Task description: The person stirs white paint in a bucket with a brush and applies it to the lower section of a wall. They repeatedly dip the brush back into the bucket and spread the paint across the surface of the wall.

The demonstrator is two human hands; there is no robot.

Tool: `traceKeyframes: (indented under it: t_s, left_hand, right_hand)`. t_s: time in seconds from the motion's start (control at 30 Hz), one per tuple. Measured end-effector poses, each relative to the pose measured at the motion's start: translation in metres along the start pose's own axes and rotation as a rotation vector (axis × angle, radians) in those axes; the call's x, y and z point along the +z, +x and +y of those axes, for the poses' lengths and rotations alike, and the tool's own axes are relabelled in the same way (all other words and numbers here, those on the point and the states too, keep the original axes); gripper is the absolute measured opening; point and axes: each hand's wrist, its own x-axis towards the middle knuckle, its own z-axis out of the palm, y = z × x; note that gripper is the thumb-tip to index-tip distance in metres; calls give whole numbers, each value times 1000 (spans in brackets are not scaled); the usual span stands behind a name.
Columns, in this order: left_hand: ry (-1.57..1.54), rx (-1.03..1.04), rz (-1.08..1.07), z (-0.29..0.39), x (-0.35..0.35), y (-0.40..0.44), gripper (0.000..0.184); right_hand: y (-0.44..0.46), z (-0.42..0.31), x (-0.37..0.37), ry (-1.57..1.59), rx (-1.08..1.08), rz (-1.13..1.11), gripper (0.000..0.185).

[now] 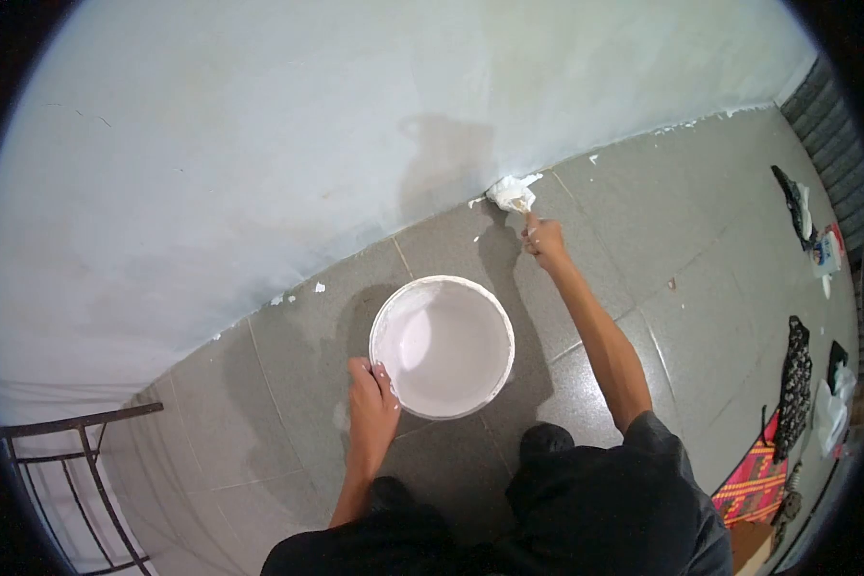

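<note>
A round white bucket [492,384] with pale paint inside is held above the tiled floor, in front of my body. My left hand [372,396] is closed on its rim at the near left side, with white specks on the fingers. Ahead and to the right, my right hand [544,240] is wrapped round the handle of what looks like a paintbrush [512,192]. Thick white paint covers its head, which is at the foot of the pale wall [259,125], where wall and floor meet. The grip hides most of the handle.
White flakes or drips [320,287] dot the grey tile floor [605,221] along the wall. At the lower left stands a dark metal rack [88,451]. Cloths, plastic bags and a colourful patterned fabric [754,485] lie along the right side.
</note>
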Motion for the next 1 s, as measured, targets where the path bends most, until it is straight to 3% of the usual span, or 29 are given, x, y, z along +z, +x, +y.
traceKeyframes:
  t_s: [0.13, 0.37, 0.6, 0.77, 1.0]
  left_hand:
    - [-9, -69, -31, 6, -4, 0, 18]
    - [16, -16, -2, 0, 0, 0, 17]
    - [-44, -21, 2, -1, 0, 0, 16]
    - [-28, 2, 14, -9, 2, 1, 16]
    - [-47, -64, -33, -5, -2, -2, 18]
  right_hand:
    - [-16, -45, -9, 159, -93, -103, 30]
    - [-73, -150, -23, 253, -207, -181, 27]
    - [-134, -200, -22, 310, -359, -260, 31]
    - [-141, -196, 8, 263, -487, -236, 34]
    - [-101, -104, 33, 61, -501, -205, 40]
